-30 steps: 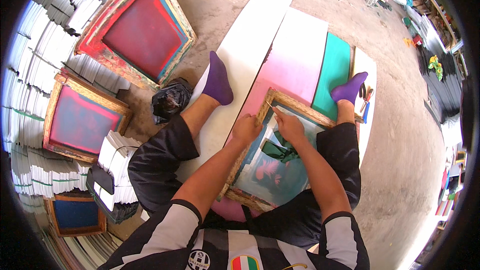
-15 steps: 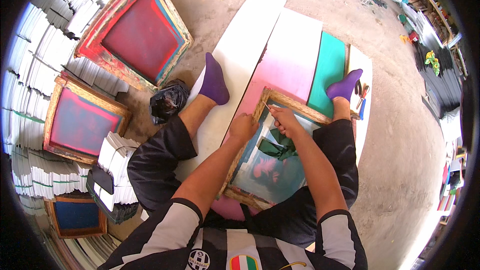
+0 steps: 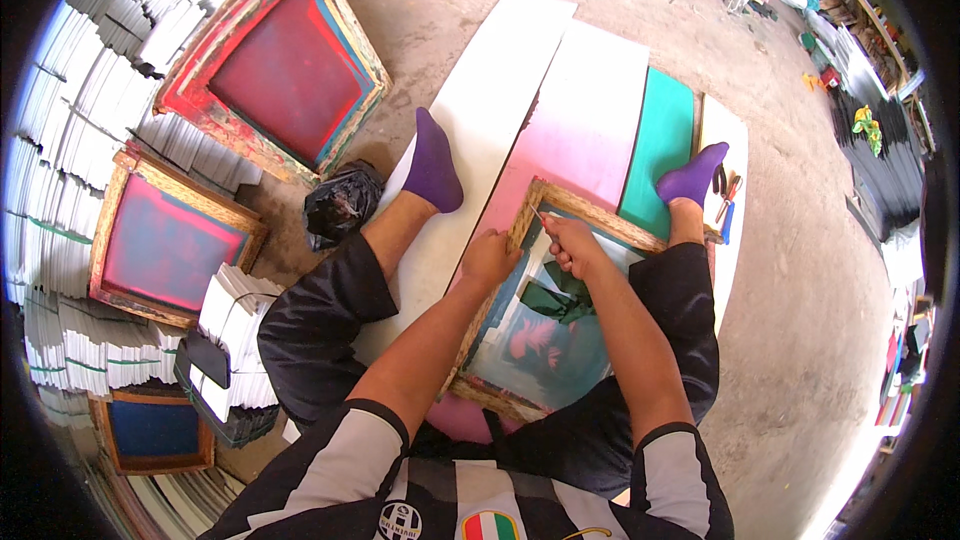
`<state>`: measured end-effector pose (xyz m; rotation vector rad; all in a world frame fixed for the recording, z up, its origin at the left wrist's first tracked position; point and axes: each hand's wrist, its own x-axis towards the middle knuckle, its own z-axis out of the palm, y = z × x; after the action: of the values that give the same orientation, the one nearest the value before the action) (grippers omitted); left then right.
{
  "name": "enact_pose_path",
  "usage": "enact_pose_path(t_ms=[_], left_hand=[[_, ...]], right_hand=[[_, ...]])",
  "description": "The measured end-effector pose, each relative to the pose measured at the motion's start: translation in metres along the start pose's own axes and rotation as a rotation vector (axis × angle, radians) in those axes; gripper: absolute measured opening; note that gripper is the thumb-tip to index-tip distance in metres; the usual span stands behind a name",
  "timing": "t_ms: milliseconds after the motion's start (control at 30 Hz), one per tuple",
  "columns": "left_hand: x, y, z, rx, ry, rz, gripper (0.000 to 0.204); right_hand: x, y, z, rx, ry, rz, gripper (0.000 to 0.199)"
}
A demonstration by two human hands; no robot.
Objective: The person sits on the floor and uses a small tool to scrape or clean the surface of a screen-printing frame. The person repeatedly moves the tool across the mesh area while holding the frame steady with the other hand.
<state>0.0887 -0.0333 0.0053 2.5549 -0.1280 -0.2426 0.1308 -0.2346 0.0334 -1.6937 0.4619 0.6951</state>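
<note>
The rectangular wooden screen frame with blue-grey mesh [image 3: 602,213] lies between the legs, long axis slanting away rightward. Left hand [image 3: 490,259]: closed around its left rail. Right hand [image 3: 573,246]: pinching a slim tool [image 3: 541,217], nearer the far-left corner.

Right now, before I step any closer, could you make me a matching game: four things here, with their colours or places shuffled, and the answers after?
1. Wooden frame at centre
2. Plastic bag
3. Socks
4. Upper-left screen mesh

A. purple
B. dark red
C. held in the person's left grip
D. black

Pairs: 1-C, 2-D, 3-A, 4-B
</note>
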Motion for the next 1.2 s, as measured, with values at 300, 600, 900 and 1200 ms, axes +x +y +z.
enact_pose_path(t_ms=[300, 600, 900, 1200], left_hand=[[-0.001, -0.004, 0.0, 0.004, 0.023, 0.02, 0.038], [-0.003, -0.005, -0.001, -0.081, 0.031, 0.028, 0.038], [-0.006, -0.005, -0.005, -0.142, 0.06, 0.05, 0.037], [-0.003, -0.003, -0.004, -0.089, 0.006, -0.001, 0.039]], right_hand=[[-0.029, 0.019, 0.01, -0.934, 0.355, -0.439, 0.033], [-0.032, 0.002, -0.001, -1.025, 0.281, -0.431, 0.035], [-0.029, 0.002, -0.002, -0.908, 0.25, -0.413, 0.036], [-0.027, 0.005, -0.001, -0.888, 0.283, -0.428, 0.035]])
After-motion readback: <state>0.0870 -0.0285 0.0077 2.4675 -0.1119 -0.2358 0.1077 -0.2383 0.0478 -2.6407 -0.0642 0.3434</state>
